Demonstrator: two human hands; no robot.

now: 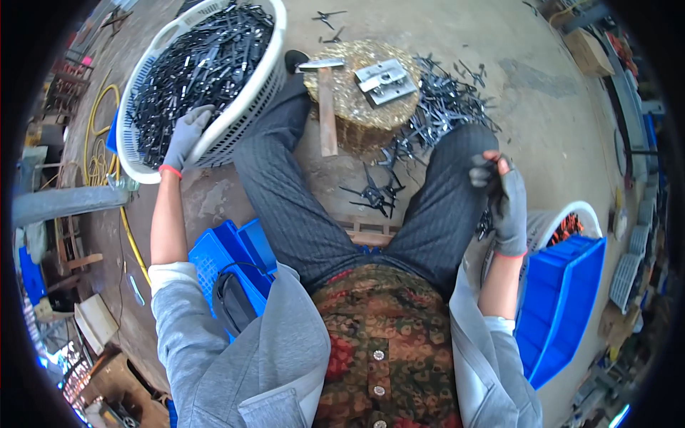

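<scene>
My left hand (189, 135), in a grey glove with a red cuff, reaches over the near rim of a large white plastic basket (251, 118). Its fingers are curled at the heap of narrow black metal parts (203, 68) inside, and whatever they grip is hidden. Above my right knee, my right hand (505, 192) is closed, the bare thumb and fingertip drawn together; I cannot make out anything in it. Between my legs stands a round, gold-flecked block (339, 132). On it lie a hammer (327, 107) with a wooden handle and a silver metal fixture (387, 82).
Black plier-like pieces (449, 103) lie piled right of the block, with several more (374, 192) on the floor before me. Blue crates (239, 246) sit at my left; a blue bin (560, 307) and a white basket (581, 212) at my right. A yellow hose (94, 143) runs along the left.
</scene>
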